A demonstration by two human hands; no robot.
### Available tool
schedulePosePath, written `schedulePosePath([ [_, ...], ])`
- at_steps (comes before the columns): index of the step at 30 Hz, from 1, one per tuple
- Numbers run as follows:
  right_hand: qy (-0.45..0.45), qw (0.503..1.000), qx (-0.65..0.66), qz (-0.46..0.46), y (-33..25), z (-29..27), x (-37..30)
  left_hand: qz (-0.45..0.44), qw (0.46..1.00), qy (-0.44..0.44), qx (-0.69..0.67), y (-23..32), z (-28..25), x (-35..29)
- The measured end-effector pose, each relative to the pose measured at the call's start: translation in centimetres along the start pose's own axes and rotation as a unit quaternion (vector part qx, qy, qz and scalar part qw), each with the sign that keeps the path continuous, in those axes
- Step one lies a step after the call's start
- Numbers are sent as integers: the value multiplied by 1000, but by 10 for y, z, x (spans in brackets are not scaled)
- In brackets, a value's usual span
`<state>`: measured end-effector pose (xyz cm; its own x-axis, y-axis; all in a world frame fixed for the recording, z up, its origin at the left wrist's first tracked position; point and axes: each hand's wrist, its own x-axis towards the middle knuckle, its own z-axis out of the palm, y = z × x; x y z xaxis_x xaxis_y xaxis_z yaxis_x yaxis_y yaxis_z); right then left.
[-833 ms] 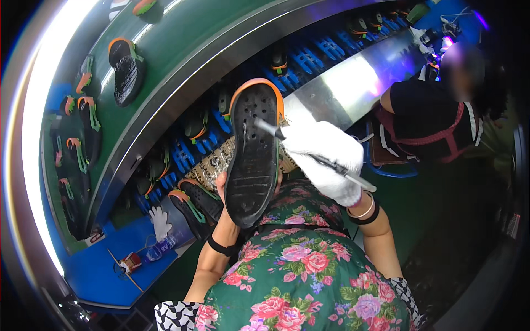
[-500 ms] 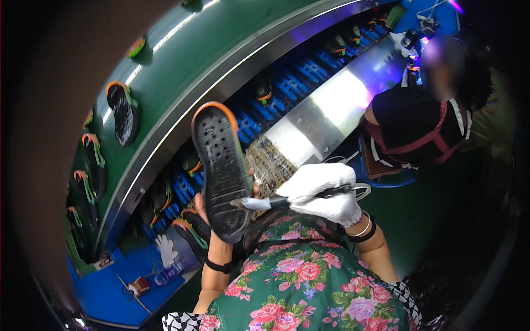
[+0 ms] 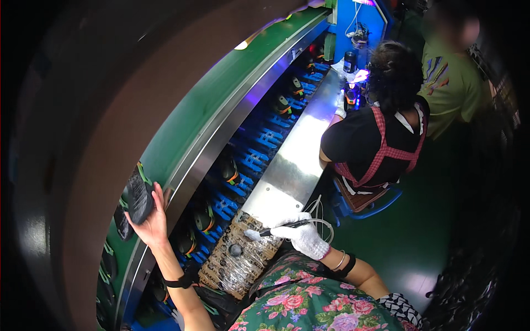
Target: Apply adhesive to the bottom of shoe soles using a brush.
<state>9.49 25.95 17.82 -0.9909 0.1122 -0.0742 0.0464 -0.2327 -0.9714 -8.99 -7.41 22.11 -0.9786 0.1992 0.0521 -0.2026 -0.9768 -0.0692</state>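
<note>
My bare left hand [image 3: 152,223] reaches out over the green conveyor belt [image 3: 190,118] at the left, its fingers round the heel end of a black shoe sole [image 3: 140,196]. Another dark sole [image 3: 122,223] lies right beside it. In a white knitted glove, my right hand [image 3: 302,236] grips a dark-handled brush [image 3: 276,229] with pale bristles; a thin hose loops behind the glove. The bristles hover above a stained cardboard pad [image 3: 243,259] wrapped in clear film, on which sits a small dark round cup [image 3: 236,250].
Below the belt's metal edge runs a lower rack with blue holders [image 3: 254,160] carrying several soles. A metal worktop [image 3: 292,176] stretches ahead. At the right a co-worker in a black top [image 3: 359,135] sits on a blue-framed stool [image 3: 367,207]; another person [image 3: 450,88] is beyond.
My left hand has carried the sole from in front of me leftward to the belt. My right hand has drawn away from the sole with the brush, lower and over the pad. The view has shifted.
</note>
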Motion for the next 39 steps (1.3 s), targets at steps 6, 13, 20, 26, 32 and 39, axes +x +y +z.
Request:
schedulePosePath([
  [6,31,996,71,55,-8,-22,8,36,988,61,-135,23,-22,11],
  [13,7,996,62,70,-16,-40,25,119,991,60,-19,-4,-1,50],
  [20,-35,998,6,51,-11,-78,48,-82,978,127,144,-24,10,17],
  [26,-33,999,-28,20,-16,-101,72,-221,873,83,428,-100,67,95],
  [32,-35,999,18,3,5,-118,95,-202,550,-43,809,-171,68,274],
  [39,-14,998,33,-42,10,-132,123,40,139,-288,947,-208,-1,500],
])
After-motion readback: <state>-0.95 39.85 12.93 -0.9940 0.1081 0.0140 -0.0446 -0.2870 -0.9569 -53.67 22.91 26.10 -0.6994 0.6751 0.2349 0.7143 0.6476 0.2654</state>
